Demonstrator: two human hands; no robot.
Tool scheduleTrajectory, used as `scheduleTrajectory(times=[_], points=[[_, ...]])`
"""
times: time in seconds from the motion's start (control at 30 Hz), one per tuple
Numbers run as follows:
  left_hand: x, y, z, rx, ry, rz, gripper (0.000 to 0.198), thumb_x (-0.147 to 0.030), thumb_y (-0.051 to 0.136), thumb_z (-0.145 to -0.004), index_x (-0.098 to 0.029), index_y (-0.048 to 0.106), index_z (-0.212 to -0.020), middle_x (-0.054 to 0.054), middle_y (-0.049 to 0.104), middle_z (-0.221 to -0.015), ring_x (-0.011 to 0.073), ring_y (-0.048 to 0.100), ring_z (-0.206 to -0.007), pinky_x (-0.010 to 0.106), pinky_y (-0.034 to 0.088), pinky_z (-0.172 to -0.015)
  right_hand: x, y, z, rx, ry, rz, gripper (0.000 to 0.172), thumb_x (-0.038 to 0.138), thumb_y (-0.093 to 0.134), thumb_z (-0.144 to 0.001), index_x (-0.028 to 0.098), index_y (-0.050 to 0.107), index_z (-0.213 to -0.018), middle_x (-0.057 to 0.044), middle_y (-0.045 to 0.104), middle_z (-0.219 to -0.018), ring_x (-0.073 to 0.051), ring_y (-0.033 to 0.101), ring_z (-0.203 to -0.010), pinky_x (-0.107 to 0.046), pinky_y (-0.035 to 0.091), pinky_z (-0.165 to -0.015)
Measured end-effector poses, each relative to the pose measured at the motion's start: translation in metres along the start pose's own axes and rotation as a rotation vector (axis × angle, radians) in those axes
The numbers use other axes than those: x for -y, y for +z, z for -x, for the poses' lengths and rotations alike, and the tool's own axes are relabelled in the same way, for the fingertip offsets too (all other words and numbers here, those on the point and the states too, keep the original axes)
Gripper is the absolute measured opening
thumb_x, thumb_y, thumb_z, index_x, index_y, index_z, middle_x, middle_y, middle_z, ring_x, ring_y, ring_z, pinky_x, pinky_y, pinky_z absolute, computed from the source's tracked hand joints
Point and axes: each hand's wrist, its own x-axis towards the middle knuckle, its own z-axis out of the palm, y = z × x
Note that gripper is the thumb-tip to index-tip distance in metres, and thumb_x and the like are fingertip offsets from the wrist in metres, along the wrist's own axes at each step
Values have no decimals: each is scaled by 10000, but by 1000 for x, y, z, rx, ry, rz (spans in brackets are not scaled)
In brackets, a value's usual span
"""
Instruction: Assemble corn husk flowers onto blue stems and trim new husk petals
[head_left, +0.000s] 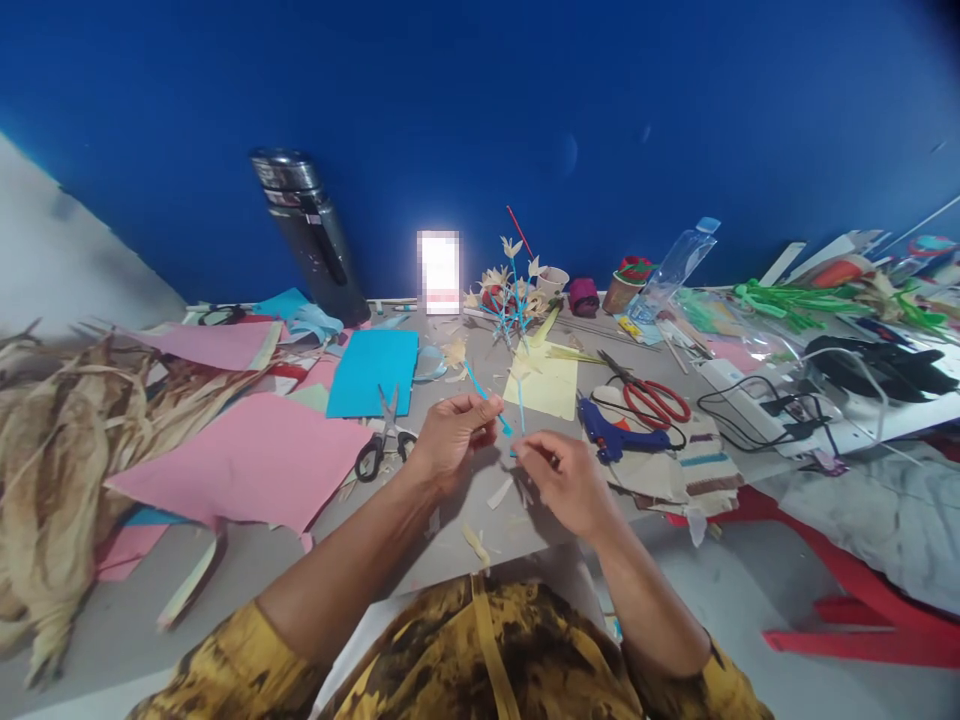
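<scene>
Between the thumb and fingers of my left hand is a blue-stemmed flower with a pale, dry-looking head that points up and away. The lower tip of its stem sticks out toward my right hand. That hand pinches at the bottom of a second blue stem, whose pale head rests over a yellow sheet. Beyond both hands a bunch of similar blue-stemmed flowers stands upright. Small black-handled scissors lie left of my left hand.
A blue glue gun and red-handled scissors lie on the right. Pink sheets, a blue sheet and dried husks cover the left. A dark flask, lit phone and plastic bottle stand behind.
</scene>
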Motion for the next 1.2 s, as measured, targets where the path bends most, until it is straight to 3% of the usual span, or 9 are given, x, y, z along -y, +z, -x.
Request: scheduleTrajectory(times=[0.13, 0.23, 0.33, 0.47, 0.67, 0.83, 0.97, 1.1, 1.2], points=[[-3, 1, 3, 130, -44, 52, 392, -450, 898, -531, -143, 688, -653, 14, 625, -600, 120, 566, -569, 274, 472, -619, -2, 1, -3, 91, 180, -572, 480, 578, 582, -870, 134, 760, -829, -82, 717, -714, -106, 510, -512, -211, 341, -440], [-4, 1, 4, 177, -51, 58, 375, -425, 903, -545, -137, 684, -646, 18, 628, -592, 116, 559, -548, 269, 459, -593, 1, 7, -4, 165, 287, -837, 487, 602, 652, -810, 132, 779, -826, -101, 721, -729, -88, 485, -499, -192, 286, -413], [-4, 0, 4, 256, -63, 25, 363, -437, 876, -596, -139, 673, -642, 19, 619, -561, 121, 543, -503, 287, 452, -571, 3, 11, -3, 175, 305, -919, 427, 567, 717, -760, 147, 783, -802, -89, 712, -715, -83, 474, -509, -190, 284, -425], [-1, -2, 2, 243, -12, -35, 371, -457, 859, -608, -152, 649, -629, 27, 635, -568, 133, 565, -530, 294, 448, -605, 4, 8, -2, 55, 198, -735, 360, 509, 726, -778, 156, 777, -832, -62, 711, -714, -87, 458, -513, -210, 313, -450], [-1, 0, 3, 69, 199, -244, 370, -430, 828, -621, -161, 591, -527, -23, 538, -521, 89, 435, -528, 248, 358, -577, 10, 5, 5, -164, -164, -22, 199, 315, 607, -898, 181, 754, -893, -41, 712, -750, -145, 574, -606, -254, 411, -562], [-1, 5, 11, -104, 315, -415, 367, -419, 793, -644, -171, 553, -519, -56, 432, -500, 83, 335, -514, 240, 276, -523, 14, 15, 5, -312, -358, 456, 279, 212, 485, -952, 186, 702, -777, -70, 692, -735, -187, 612, -733, -291, 401, -694], [-1, 5, 13, -101, 321, -446, 365, -408, 765, -672, -175, 528, -523, -60, 403, -502, 82, 313, -511, 242, 264, -520, 13, 18, 1, -305, -361, 420, 329, 202, 466, -942, 186, 644, -665, -52, 643, -641, -171, 586, -650, -280, 382, -643], [-3, 2, 9, -17, 290, -415, 372, -428, 738, -697, -173, 533, -520, -42, 455, -508, 92, 369, -527, 245, 288, -546, 12, 14, 0, -221, -237, 130, 269, 253, 511, -944, 189, 682, -748, -22, 681, -662, -147, 595, -598, -252, 409, -601], [-5, -2, 4, -80, 304, -383, 365, -418, 752, -691, -175, 534, -529, -41, 470, -504, 90, 378, -521, 245, 292, -547, 12, 8, 6, -241, -252, 36, 213, 283, 546, -941, 185, 722, -875, -49, 736, -791, -165, 652, -692, -254, 456, -640]])
